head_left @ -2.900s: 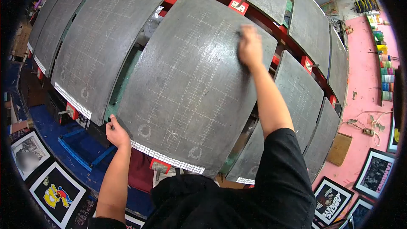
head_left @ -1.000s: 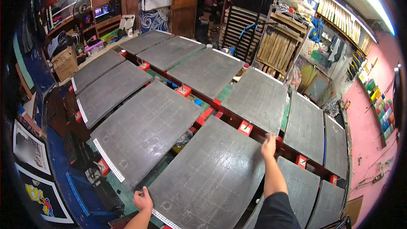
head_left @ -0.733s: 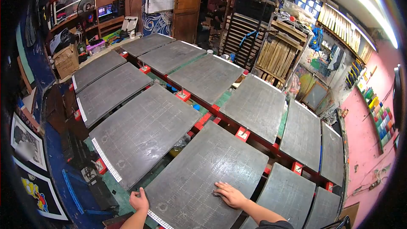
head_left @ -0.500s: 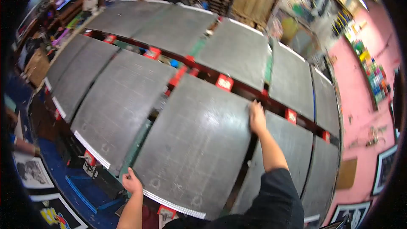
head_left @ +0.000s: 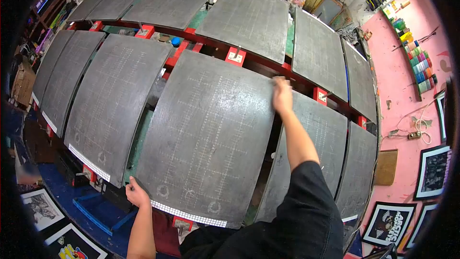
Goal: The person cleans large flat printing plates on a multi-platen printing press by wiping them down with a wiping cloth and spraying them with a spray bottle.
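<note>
A large dark grey board (head_left: 211,139) with white ruled marks lies in front of me, a white checked strip (head_left: 187,215) along its near edge. At its near left corner is my left hand (head_left: 137,193), thumb and fingers bent around the corner. My right hand (head_left: 282,95) rests at the far right corner, its fingers over the edge and partly blurred. Further grey boards lie on both sides, one to the left (head_left: 115,105) and one to the right (head_left: 311,148). Whether either hand presses or only touches the board is hard to make out.
Red metal brackets (head_left: 235,56) join the boards to a red frame. Across it stands a second row of boards (head_left: 247,19). Spools (head_left: 421,67) line a shelf on the pink wall at right. Framed prints (head_left: 390,225) and a blue metal frame (head_left: 103,216) are near the floor.
The whole view has shifted, so the boards and both hands appear higher and slightly left, and the picture is sharper. Both hands remain at the same corners of the board.
</note>
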`<state>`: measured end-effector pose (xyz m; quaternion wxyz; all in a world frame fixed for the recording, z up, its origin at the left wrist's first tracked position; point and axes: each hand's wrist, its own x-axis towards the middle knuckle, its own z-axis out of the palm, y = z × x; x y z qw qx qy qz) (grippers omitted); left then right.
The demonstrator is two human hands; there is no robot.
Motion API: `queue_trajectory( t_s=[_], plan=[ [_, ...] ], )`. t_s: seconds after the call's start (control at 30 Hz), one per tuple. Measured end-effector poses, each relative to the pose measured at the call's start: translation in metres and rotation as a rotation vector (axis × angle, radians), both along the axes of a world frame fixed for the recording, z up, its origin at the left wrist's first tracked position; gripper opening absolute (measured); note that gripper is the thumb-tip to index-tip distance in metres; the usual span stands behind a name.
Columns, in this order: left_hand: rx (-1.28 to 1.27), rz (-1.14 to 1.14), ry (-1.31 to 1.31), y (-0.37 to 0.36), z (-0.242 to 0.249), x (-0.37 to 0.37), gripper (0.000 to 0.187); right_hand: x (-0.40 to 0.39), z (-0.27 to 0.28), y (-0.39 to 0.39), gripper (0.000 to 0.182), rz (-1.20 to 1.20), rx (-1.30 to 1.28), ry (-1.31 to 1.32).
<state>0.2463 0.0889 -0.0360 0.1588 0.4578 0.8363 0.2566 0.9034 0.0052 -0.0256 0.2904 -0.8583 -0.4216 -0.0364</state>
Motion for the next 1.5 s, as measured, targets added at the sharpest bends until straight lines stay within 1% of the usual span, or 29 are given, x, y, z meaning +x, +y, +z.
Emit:
queue_trajectory(
  t_s=[0.03, 0.07, 0.1, 0.2, 0.23, 0.3, 0.37, 0.4, 0.43, 0.47, 0.5, 0.57, 0.67, 0.73, 0.8, 0.87, 0.9, 0.97, 1.0, 1.03, 1.1, 1.2, 1.23, 1.27, 1.33, 1.37, 1.4, 1.43, 1.5],
  plan=[
    [0.003, 0.005, 0.000, 0.003, 0.000, 0.001, 0.065, 0.023, -0.003, 0.007, 0.037, -0.343, 0.011, 0.121],
    [0.014, -0.002, -0.010, 0.004, -0.001, 0.001, 0.066, 0.031, 0.001, 0.009, 0.037, -0.371, 0.136, 0.006],
    [0.017, -0.009, -0.017, 0.000, -0.001, -0.001, 0.066, 0.034, 0.000, 0.011, 0.040, -0.394, 0.147, 0.046],
    [0.016, -0.003, 0.028, 0.000, -0.001, 0.000, 0.065, 0.007, -0.030, 0.033, 0.046, -0.313, -0.121, -0.013],
    [0.015, -0.002, 0.036, -0.001, -0.003, -0.002, 0.065, -0.015, -0.034, 0.049, 0.047, -0.454, -0.044, -0.026],
    [0.014, -0.011, 0.025, 0.001, -0.002, -0.001, 0.065, -0.040, -0.030, 0.073, 0.048, -0.409, -0.144, -0.223],
    [0.003, -0.028, 0.026, 0.001, 0.003, 0.000, 0.065, -0.067, -0.041, 0.111, 0.048, -0.152, 0.145, -0.263],
    [0.005, -0.002, 0.039, 0.001, 0.003, 0.001, 0.065, -0.093, -0.030, 0.129, 0.043, 0.046, 0.185, -0.113],
    [0.010, 0.024, 0.047, 0.001, 0.001, 0.004, 0.065, -0.129, -0.027, 0.152, 0.038, 0.156, 0.285, -0.136],
    [0.009, 0.022, 0.051, 0.001, -0.002, 0.003, 0.065, -0.171, -0.008, 0.163, 0.039, 0.297, 0.210, -0.086],
    [0.010, -0.002, 0.061, 0.002, -0.004, -0.001, 0.066, -0.202, -0.008, 0.174, 0.044, 0.412, 0.095, -0.029],
    [0.007, -0.020, 0.079, 0.002, -0.006, -0.006, 0.066, -0.246, 0.002, 0.158, 0.050, 0.662, 0.005, -0.008],
    [-0.028, 0.000, 0.052, 0.003, -0.009, -0.008, 0.066, -0.233, 0.013, 0.103, 0.051, 0.763, 0.034, 0.008],
    [-0.020, -0.005, 0.035, 0.002, -0.003, -0.005, 0.066, -0.187, 0.018, 0.065, 0.050, 0.633, 0.043, 0.066],
    [-0.012, 0.005, 0.012, 0.001, -0.006, -0.003, 0.066, -0.135, 0.027, 0.034, 0.045, 0.261, -0.181, -0.126],
    [-0.011, -0.002, 0.057, 0.002, -0.010, -0.006, 0.064, -0.062, -0.011, 0.016, 0.049, 0.001, -0.123, -0.102],
    [-0.015, 0.014, 0.057, 0.002, -0.011, -0.006, 0.064, -0.054, -0.015, 0.023, 0.051, -0.163, -0.097, -0.131],
    [0.025, -0.038, 0.043, 0.001, -0.011, -0.007, 0.062, -0.052, -0.028, 0.056, 0.054, -0.357, -0.203, -0.188],
    [0.040, -0.028, 0.049, 0.000, -0.010, -0.006, 0.061, -0.056, -0.028, 0.074, 0.054, -0.340, -0.185, -0.247],
    [0.037, -0.017, 0.054, 0.002, -0.008, -0.004, 0.061, -0.063, -0.030, 0.094, 0.052, -0.291, -0.112, -0.197],
    [0.015, -0.021, 0.052, 0.001, -0.006, -0.003, 0.061, -0.089, -0.036, 0.131, 0.048, -0.062, 0.010, -0.246],
    [0.033, -0.031, 0.064, 0.001, -0.010, -0.005, 0.061, -0.203, -0.004, 0.184, 0.044, 0.279, 0.078, -0.125],
    [0.012, -0.019, 0.054, 0.001, -0.010, -0.005, 0.062, -0.236, -0.011, 0.197, 0.043, 0.482, 0.158, -0.026],
    [0.017, -0.022, 0.059, 0.002, -0.008, -0.004, 0.062, -0.281, -0.010, 0.203, 0.044, 0.572, 0.107, -0.064],
    [0.049, -0.021, 0.064, 0.000, -0.004, 0.000, 0.062, -0.352, 0.007, 0.192, 0.045, 0.969, 0.062, 0.157],
    [0.057, -0.016, 0.066, 0.000, -0.003, -0.001, 0.062, -0.381, 0.007, 0.182, 0.046, 1.128, 0.020, 0.134],
    [0.074, -0.019, 0.066, 0.000, -0.005, -0.002, 0.062, -0.400, 0.009, 0.169, 0.048, 1.291, 0.048, 0.237],
    [0.090, -0.019, 0.064, 0.000, -0.008, -0.003, 0.062, -0.412, 0.013, 0.156, 0.049, 1.368, 0.080, 0.429],
    [0.099, 0.001, 0.053, 0.001, -0.011, -0.005, 0.060, -0.405, 0.036, 0.126, 0.048, 1.230, 0.139, 0.789]
  ],
)
